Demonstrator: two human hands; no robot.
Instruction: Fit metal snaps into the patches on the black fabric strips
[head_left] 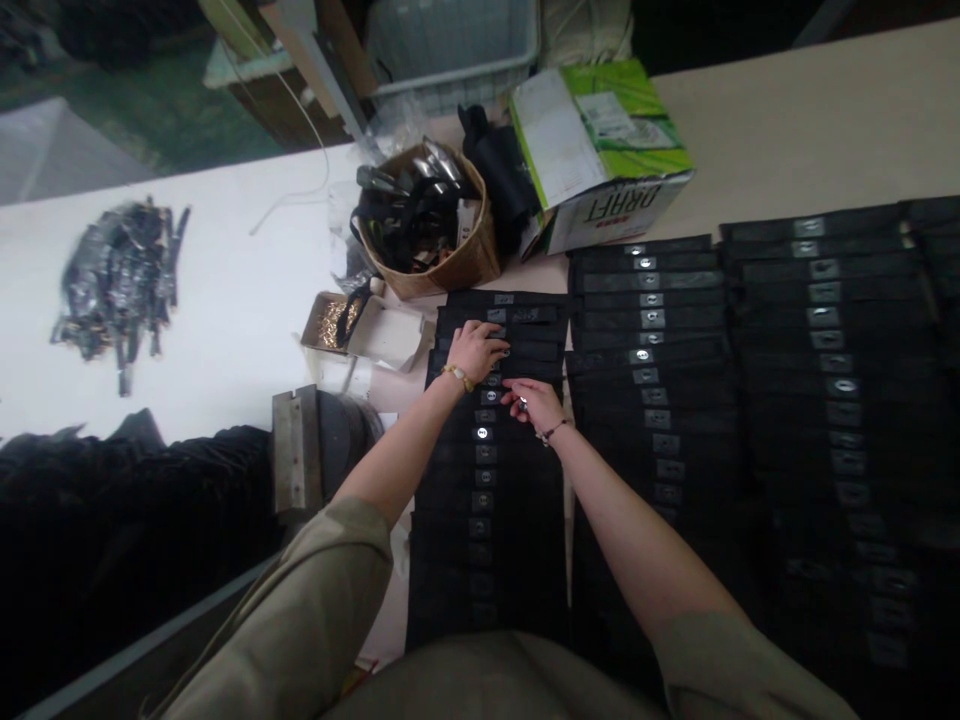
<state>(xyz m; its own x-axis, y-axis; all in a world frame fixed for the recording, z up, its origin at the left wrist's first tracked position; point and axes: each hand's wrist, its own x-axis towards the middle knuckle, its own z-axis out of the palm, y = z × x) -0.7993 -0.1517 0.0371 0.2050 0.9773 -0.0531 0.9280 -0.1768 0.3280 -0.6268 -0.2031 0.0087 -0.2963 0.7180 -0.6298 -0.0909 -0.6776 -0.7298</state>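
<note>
A column of overlapping black fabric pieces (517,480) lies before me, each with a small tag that bears a round, shiny mark. My left hand (475,352) rests over the upper part of this column, fingers spread and touching the fabric. Just below and to the right is my right hand (538,405), its fingers curled together over the same column. A small shiny round piece (523,404) shows between those fingers; its exact kind is too small to make out. Short dark strips (525,315) lie near the top of the column.
More columns of black pieces (652,400) fill the right side. Behind stand a woven basket (457,270) of tools and straps and a green-and-white carton (630,130). A small box (322,320) of brass-coloured bits, a metal block (296,450) and a dark heap (120,275) lie leftward.
</note>
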